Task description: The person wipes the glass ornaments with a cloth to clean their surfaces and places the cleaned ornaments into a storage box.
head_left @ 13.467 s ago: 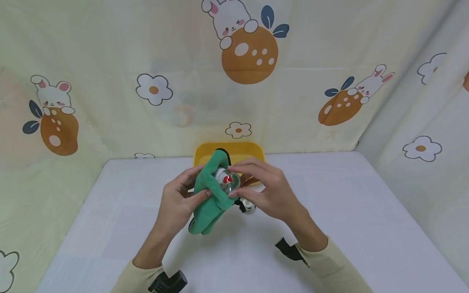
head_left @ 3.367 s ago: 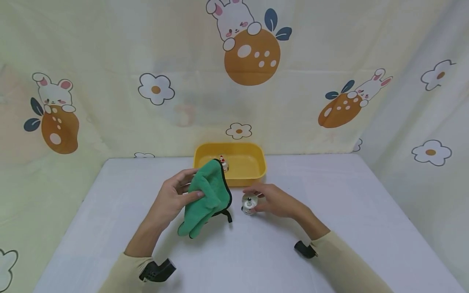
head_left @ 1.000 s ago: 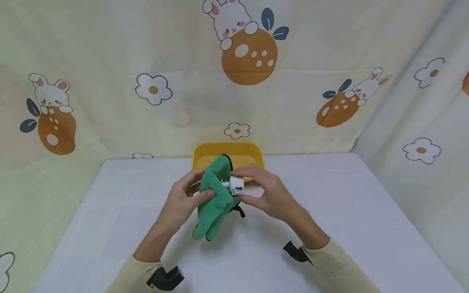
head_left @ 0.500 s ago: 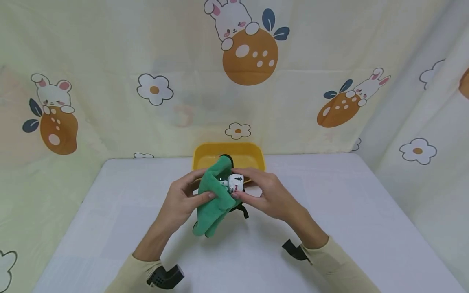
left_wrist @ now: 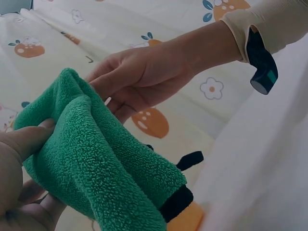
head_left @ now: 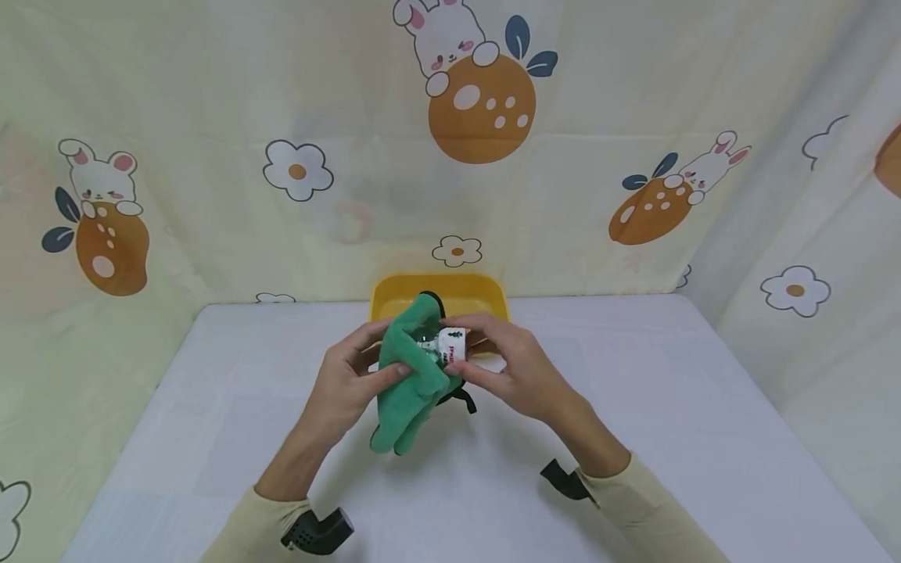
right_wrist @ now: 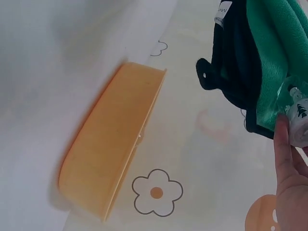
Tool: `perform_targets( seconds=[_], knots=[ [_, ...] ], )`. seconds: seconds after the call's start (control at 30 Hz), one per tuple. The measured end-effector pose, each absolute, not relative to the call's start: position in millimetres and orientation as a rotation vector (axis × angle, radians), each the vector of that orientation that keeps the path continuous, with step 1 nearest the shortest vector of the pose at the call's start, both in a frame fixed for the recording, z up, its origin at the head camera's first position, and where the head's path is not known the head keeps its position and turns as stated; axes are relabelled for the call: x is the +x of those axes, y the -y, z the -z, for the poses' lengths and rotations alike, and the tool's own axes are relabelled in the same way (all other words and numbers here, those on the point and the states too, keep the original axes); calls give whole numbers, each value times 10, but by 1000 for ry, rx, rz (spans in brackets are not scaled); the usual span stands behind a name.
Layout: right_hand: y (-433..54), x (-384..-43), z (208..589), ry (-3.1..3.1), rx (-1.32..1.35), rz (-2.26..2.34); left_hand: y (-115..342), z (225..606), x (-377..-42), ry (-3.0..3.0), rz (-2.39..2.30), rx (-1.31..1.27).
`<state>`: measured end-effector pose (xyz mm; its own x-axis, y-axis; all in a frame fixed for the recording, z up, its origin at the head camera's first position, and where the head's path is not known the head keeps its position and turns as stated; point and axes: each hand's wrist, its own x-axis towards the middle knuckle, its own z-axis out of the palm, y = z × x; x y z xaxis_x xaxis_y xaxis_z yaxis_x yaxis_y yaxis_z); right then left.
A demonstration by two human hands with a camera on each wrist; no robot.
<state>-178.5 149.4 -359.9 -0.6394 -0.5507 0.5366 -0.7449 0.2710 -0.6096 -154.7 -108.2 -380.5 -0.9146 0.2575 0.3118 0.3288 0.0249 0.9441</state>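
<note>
Fingers [head_left: 479, 321] part-closed: left [head_left: 341, 383] grips cloth [head_left: 406, 403], right [head_left: 522, 369] pinches globe [head_left: 453, 344].

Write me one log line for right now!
left hand: holds green cloth | right hand: grips snow globe, against the cloth | yellow tray: beyond both hands

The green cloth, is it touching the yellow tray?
Apart. The right wrist view shows a clear gap between the green cloth and the yellow tray; in the head view, they merely overlap.
</note>
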Motion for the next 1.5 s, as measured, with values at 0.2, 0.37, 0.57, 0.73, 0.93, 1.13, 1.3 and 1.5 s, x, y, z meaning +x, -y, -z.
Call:
perform_targets(
  seconds=[0.2, 0.37, 0.57, 0.73, 0.93, 1.13, 1.3, 1.5],
  knots=[
    [-1489, -1815, 3586, 2278, 1324, -1147, 1085, 3805, -1550, 2211, 2065, -625],
    [-1483, -1837, 3614, 2205, 1407, -947, 1095, 3808, -1546, 2223, 2053, -609],
    [-1506, -1892, 3616, 2127, 1470, -831, 1102, 3837, -1565, 2250, 2057, -563],
    [-1516, -1906, 3606, 2115, 1495, -770, 1092, 3843, -1570, 2231, 2146, -492],
    [-1511, -1884, 3612, 2107, 1476, -694, 1089, 3869, -1581, 2227, 2169, -490],
    [-1536, -1859, 3615, 2132, 1425, -750, 1085, 3837, -1566, 2256, 2105, -567],
    [-1538, -1838, 3618, 2191, 1433, -882, 1098, 3817, -1551, 2253, 2087, -630],
    [-1519, -1828, 3615, 2230, 1422, -1066, 1101, 3810, -1536, 2228, 2037, -696]
  ],
)
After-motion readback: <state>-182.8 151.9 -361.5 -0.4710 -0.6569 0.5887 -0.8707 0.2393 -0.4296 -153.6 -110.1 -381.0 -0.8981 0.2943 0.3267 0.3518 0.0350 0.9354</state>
